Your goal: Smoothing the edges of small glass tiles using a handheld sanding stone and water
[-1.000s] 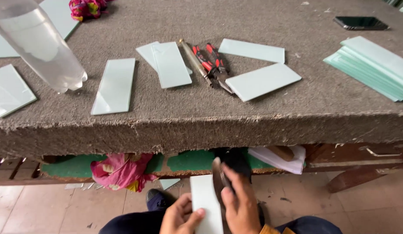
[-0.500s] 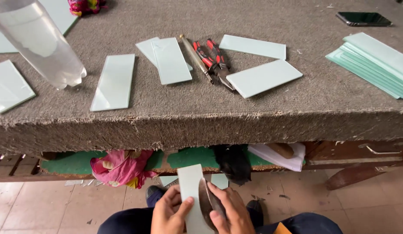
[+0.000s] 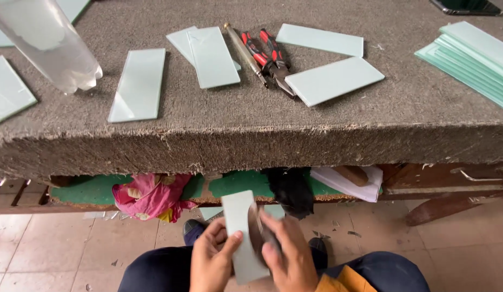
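View: looking down from the person's head, over a seated lap toward the front edge of a tabletop covered in rough grey-brown carpet.
Left hand: the left hand is closed on a pale rectangular glass strip, thumb lying across its face, fingers behind it.
Right hand: the right hand grips a dark, blurred tool pressed to the right edge of the strip; what kind of tool it is cannot be told.
Held strip: upright over the lap, below the tabletop edge, between both hands.
On the tabletop: several more pale green glass strips lie flat, one toward the left, one toward the right.
Tools on tabletop: red-handled pliers lie just beside a thin metal-handled cutter, between the strips.
Right edge: a stack of glass strips.
Upper left: a clear plastic bottle, lying tilted.
Under the tabletop: a pink cloth bundle on a green shelf.
Floor: pale tiles.
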